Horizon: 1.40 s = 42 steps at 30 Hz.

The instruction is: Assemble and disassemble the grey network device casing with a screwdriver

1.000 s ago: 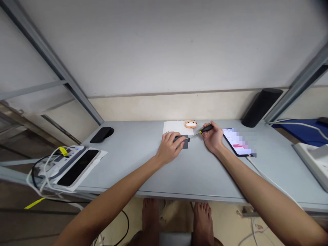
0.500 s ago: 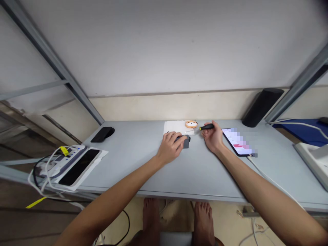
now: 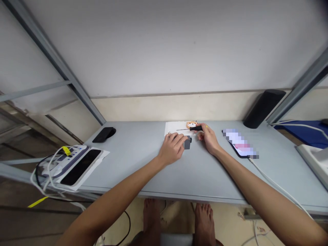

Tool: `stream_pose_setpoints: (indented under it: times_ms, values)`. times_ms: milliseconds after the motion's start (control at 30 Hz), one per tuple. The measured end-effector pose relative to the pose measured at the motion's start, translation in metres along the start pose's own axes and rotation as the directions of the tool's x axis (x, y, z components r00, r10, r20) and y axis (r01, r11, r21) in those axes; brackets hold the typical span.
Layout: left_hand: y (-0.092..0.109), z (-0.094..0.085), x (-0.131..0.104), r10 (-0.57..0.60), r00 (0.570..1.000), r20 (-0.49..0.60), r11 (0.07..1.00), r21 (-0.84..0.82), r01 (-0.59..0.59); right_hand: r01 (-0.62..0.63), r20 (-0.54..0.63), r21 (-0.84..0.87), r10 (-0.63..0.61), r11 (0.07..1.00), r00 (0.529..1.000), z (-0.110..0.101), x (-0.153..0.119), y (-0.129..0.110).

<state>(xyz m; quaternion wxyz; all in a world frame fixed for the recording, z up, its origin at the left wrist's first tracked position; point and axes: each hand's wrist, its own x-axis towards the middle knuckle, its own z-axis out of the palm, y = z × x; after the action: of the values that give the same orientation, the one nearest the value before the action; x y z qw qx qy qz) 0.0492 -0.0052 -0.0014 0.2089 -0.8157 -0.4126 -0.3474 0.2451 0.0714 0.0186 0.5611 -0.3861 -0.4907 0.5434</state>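
Observation:
My left hand (image 3: pixel 172 147) is closed over a small dark grey box-shaped device (image 3: pixel 188 143) on the desk, hiding its left part. A black knob-like piece sticks out at the device's upper right. In my right hand (image 3: pixel 208 138) is a screwdriver (image 3: pixel 196 128) with a black handle, its thin shaft pointing left above a white paper (image 3: pixel 176 125). Some tiny dark bits lie on the paper near my left fingers. Just behind the screwdriver sits an orange and white animal-face case (image 3: pixel 191 124), partly covered by the handle.
A lit phone (image 3: pixel 241 143) on a white cable lies to the right, with a black cylinder (image 3: pixel 263 108) behind it. At left are a black phone (image 3: pixel 81 167), a power strip (image 3: pixel 69 157) with tangled cables, and a black flat object (image 3: pixel 103 135). The wall borders the grey desk (image 3: pixel 200 174).
My right hand has moved left with the screwdriver, whose shaft now reaches over the paper, and its grip has shifted. The left hand stays on the device.

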Motion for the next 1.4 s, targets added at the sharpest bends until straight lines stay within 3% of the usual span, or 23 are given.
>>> stream_pose_setpoints:
  times_ms: [167,267,400,467,567,667,800,933,1067,1200,1400]
  values:
    - [-0.002,-0.003,-0.004,-0.041,0.998,-0.047,0.996,-0.081,0.037,0.014,-0.007,-0.046,-0.014,0.999,1.0,0.0,-0.001,-0.002]
    - [-0.013,-0.008,-0.008,-0.13,0.983,-0.128,0.99,-0.074,0.121,0.032,0.02,-0.086,-0.03,0.996,0.999,0.0,-0.003,-0.003]
    - [-0.044,-0.012,-0.017,-0.371,0.889,-0.27,0.929,-0.126,0.349,0.07,0.114,-0.153,-0.052,0.986,0.992,0.001,-0.007,-0.005]
    - [-0.061,-0.012,-0.023,-0.522,0.813,-0.259,0.85,-0.241,0.469,0.082,0.168,-0.195,-0.049,0.977,0.985,0.002,-0.008,-0.006]
    - [-0.079,-0.008,-0.029,-0.588,0.771,-0.244,0.804,-0.278,0.525,0.081,0.213,-0.256,-0.026,0.963,0.977,0.001,-0.009,-0.005]
    - [-0.081,-0.005,-0.027,-0.576,0.792,-0.205,0.809,-0.286,0.514,0.098,0.248,-0.287,-0.026,0.953,0.968,0.001,-0.009,-0.003]
    - [-0.067,-0.01,-0.024,-0.495,0.857,-0.141,0.847,-0.297,0.441,0.136,0.268,-0.293,-0.055,0.946,0.962,0.002,-0.008,0.003]
    - [-0.052,-0.02,-0.023,-0.344,0.936,-0.068,0.898,-0.315,0.307,0.169,0.292,-0.3,-0.079,0.939,0.953,0.003,-0.005,0.008]
    - [-0.046,-0.024,-0.024,-0.17,0.985,-0.015,0.924,-0.349,0.154,0.153,0.23,-0.349,-0.073,0.925,0.97,0.002,-0.005,0.007]
    - [-0.046,-0.023,-0.024,-0.08,0.997,0.016,0.918,-0.389,0.08,0.098,0.17,-0.328,-0.043,0.94,0.985,0.001,-0.006,0.001]
    - [-0.046,-0.022,-0.025,-0.152,0.986,0.068,0.876,-0.452,0.166,-0.075,-0.019,-0.06,0.074,0.995,0.997,0.002,-0.003,-0.01]
